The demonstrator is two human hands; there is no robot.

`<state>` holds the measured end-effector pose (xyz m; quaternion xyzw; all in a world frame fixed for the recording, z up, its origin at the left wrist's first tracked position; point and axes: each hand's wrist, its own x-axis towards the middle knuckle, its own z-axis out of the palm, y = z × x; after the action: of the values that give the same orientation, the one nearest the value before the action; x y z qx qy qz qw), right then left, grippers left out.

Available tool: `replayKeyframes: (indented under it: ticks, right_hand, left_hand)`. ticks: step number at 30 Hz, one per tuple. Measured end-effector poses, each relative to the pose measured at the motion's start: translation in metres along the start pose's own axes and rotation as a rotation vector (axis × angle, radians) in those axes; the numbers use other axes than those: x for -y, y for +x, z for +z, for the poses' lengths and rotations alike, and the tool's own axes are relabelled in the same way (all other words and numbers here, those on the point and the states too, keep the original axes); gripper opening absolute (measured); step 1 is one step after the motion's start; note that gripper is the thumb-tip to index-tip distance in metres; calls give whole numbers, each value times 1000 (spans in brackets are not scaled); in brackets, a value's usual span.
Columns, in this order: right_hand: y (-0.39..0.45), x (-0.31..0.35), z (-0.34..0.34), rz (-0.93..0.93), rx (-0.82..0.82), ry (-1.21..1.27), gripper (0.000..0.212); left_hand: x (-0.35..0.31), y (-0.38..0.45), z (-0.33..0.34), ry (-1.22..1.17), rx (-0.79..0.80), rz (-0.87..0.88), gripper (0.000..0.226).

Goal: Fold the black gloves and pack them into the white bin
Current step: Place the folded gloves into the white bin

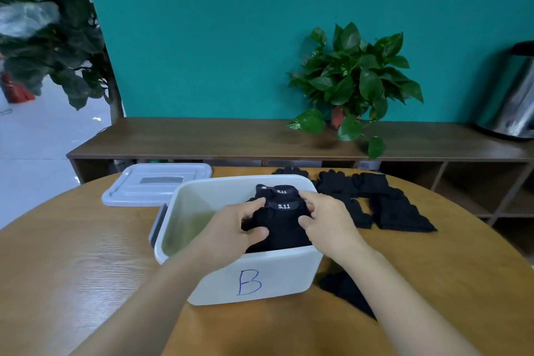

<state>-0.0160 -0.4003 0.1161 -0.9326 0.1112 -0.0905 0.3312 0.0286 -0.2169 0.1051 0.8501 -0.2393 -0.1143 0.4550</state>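
We see both hands low in the middle of the frame, reaching over the near rim of the white bin [202, 277]. The left hand [231, 228] has its thumb and fingers curled round the left edge of a folded black glove [284, 225], and the right hand [326, 220] pinches the same glove at its right edge — so the glove is held between the two, inside the bin's right half. A strip on the glove reads "5.11". Just behind it, toward the bin's far wall, a second folded glove [277, 189] with the same marking stands in the bin. The bin's left half shows bare white wall. A blue letter B [249, 283] is written on the near side of the bin.

Right of the bin, in the centre right of the frame, more black gloves [387, 199] lie spread on the wooden table [86, 269]. Another dark glove [346, 292] lies partly under the right forearm, lower right of centre. The bin's lid [156, 185] lies flat on the table, upper left of the bin. Beyond the table a low wooden shelf [202, 139] carries a potted plant [352, 81] and, at the right edge, a metal bin [514, 95] — all before a teal wall [202, 23].
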Motion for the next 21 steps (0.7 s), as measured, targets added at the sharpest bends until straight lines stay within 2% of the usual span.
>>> replayKeyframes:
  ticks: [3,6,7,9,11,13,21]
  right_hand:
    - [-2,4,-5,-39,-12,-158,32]
    - [-6,10,-14,-191,-47,-288,38]
    - [-6,10,-16,-263,-19,-295,40]
    - [-6,7,-14,-370,108,-336,47]
    - [-5,0,-6,-377,245,-385,49]
    - [-2,-7,-2,-355,307,-364,48]
    - [3,-13,1,-348,314,-309,47]
  left_hand:
    - [0,0,-9,9,61,12,59]
    - [3,4,-21,138,6,104,50]
    - [2,5,-23,190,-6,142,48]
    - [3,7,-20,277,71,193,47]
    - [7,7,-15,352,175,194,49]
    - [12,7,-13,363,218,166,51]
    - [15,9,-12,342,262,137,52]
